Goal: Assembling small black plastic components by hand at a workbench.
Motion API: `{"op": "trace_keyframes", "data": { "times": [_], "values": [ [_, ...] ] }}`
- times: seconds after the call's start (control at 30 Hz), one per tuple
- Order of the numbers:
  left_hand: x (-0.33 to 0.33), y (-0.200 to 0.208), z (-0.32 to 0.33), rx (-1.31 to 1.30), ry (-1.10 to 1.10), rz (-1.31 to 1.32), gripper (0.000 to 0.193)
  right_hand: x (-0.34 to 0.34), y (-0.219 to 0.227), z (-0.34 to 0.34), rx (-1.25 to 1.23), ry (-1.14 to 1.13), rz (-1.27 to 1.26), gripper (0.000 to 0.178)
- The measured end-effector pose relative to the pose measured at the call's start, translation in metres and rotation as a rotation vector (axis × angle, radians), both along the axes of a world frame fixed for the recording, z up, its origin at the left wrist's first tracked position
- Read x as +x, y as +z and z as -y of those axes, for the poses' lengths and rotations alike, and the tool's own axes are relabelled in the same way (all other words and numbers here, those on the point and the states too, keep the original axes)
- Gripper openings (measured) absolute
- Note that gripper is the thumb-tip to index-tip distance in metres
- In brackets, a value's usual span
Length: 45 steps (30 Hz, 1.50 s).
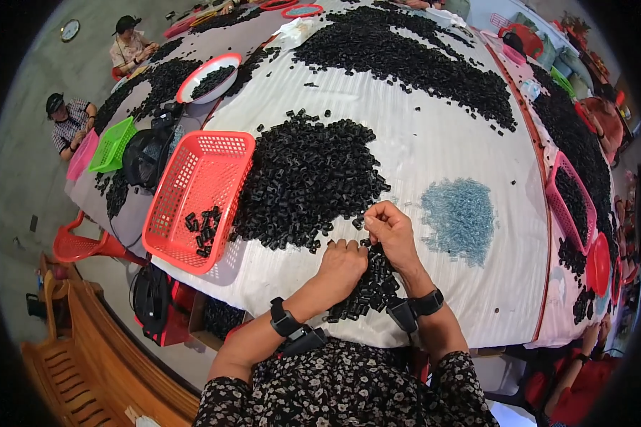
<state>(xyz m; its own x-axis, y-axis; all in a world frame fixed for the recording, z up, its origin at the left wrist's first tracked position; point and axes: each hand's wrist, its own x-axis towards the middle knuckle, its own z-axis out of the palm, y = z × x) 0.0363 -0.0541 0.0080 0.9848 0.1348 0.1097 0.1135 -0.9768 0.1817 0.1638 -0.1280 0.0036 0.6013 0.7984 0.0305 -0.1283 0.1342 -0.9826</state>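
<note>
My left hand [343,269] is closed, fingers curled down at the near edge of a big heap of small black plastic pieces [310,178]. Whatever it grips is hidden under the fingers. My right hand [392,231] is raised slightly to the right, thumb and forefinger pinched together. A black piece [358,223] shows beside those fingertips; I cannot tell whether it is held. Below and between the hands lies a smaller pile of black pieces [369,288]. Right of my right hand is a pile of small clear bluish pieces [459,220].
A red plastic basket [162,238] with a few black pieces inside stands at the left. More black pieces [406,57] spread across the far white-covered table [506,285]. A pink basket [573,203] is at the right. Other people sit around the tables. A wooden bench [114,349] is lower left.
</note>
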Motion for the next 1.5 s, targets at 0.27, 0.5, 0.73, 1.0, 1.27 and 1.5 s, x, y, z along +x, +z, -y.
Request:
{"op": "trace_keyframes", "data": {
  "times": [0.27,0.5,0.73,1.0,1.27,1.5],
  "values": [
    [-0.012,-0.006,-0.017,-0.044,0.171,0.338,0.011,0.002,-0.001,0.001,0.048,-0.060,-0.036,0.008],
    [-0.005,-0.014,-0.021,-0.008,0.154,0.355,0.009,0.001,-0.002,-0.001,0.030,-0.054,0.006,0.007],
    [-0.047,-0.001,-0.011,-0.253,0.213,0.366,0.018,0.007,-0.001,0.003,0.042,0.117,-0.032,0.008],
    [-0.059,-0.009,-0.001,-0.461,0.245,0.356,0.025,0.014,-0.012,0.003,-0.045,0.248,-0.028,0.008],
    [-0.046,-0.017,0.010,-0.571,0.140,0.371,0.023,0.009,-0.002,0.006,-0.158,0.566,0.038,0.009],
    [-0.066,-0.013,-0.028,-0.234,0.367,0.510,0.020,0.013,-0.009,0.006,-0.043,0.174,-0.033,0.006]
  ]
}}
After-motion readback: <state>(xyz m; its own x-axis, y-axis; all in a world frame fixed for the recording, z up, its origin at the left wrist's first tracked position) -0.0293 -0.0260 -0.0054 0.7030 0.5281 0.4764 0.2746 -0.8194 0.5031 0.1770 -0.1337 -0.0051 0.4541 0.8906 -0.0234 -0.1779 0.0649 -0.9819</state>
